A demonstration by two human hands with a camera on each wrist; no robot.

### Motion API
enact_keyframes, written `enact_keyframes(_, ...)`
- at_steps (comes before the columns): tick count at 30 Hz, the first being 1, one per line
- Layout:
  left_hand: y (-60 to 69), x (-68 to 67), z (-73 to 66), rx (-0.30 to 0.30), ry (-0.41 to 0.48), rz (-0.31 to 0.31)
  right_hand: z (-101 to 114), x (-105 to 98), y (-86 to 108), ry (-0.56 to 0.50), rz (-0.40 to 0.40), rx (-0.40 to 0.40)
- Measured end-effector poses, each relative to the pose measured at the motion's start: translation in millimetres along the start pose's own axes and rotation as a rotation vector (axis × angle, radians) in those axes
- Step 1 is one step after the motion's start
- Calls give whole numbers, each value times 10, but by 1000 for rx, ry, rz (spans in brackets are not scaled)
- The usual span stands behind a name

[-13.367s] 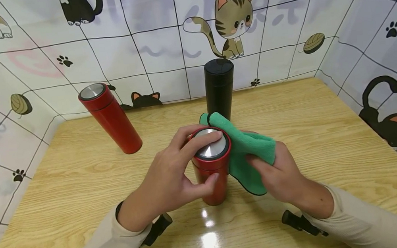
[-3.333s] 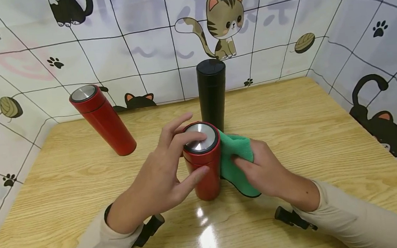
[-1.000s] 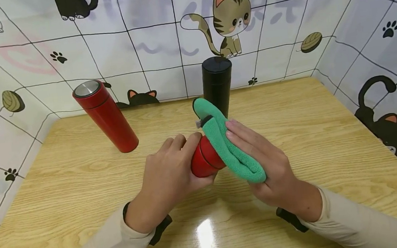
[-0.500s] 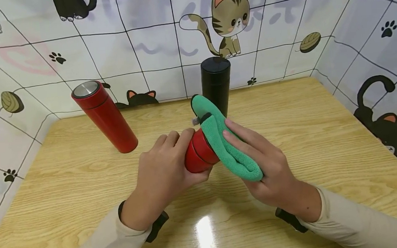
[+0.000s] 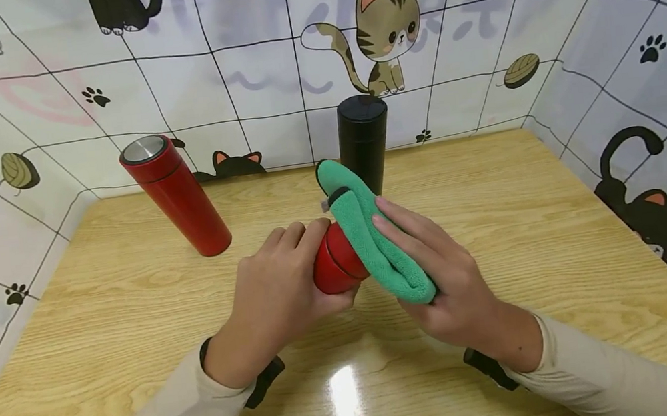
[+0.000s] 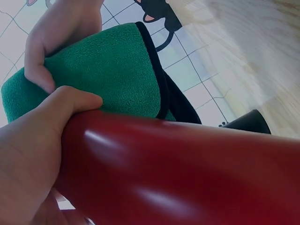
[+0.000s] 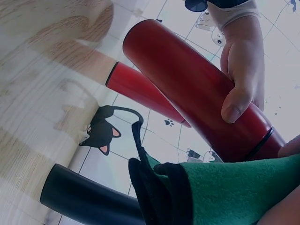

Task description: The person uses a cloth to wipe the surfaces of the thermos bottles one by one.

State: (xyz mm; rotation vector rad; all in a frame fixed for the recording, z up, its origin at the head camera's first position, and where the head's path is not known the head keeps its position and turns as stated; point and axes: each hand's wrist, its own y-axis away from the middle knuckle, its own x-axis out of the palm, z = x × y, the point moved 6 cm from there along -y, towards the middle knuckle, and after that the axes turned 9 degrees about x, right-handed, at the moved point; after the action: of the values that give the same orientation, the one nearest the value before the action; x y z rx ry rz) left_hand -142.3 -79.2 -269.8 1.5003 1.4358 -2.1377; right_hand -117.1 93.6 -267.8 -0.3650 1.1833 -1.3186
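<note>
Cloth on gripped bottle, table edges well apart

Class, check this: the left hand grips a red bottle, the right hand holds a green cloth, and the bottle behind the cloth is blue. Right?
Blue is wrong: the head view shows a black bottle behind the green cloth. The left hand grips a red bottle; the right hand holds the cloth.

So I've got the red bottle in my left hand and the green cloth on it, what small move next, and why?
I'd probably slide the green cloth across the end of the red bottle nearest the seam. Your left hand grips the bottle, tilted, and your right hand holds the cloth over that end.
</note>
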Motion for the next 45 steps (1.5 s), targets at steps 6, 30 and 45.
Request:
enact_keyframes(6, -4, -46, 54, -12, 8, -4, -21, 33, 8, -11, 12, 14)
enact_keyframes(30, -6, -10, 20, -14, 120, 23, -73, -33, 11, -281, -44, 73)
enact_keyframes(45, -12, -109, 35, -44, 284, -60, -272, 58, 147, -536, 77, 584)
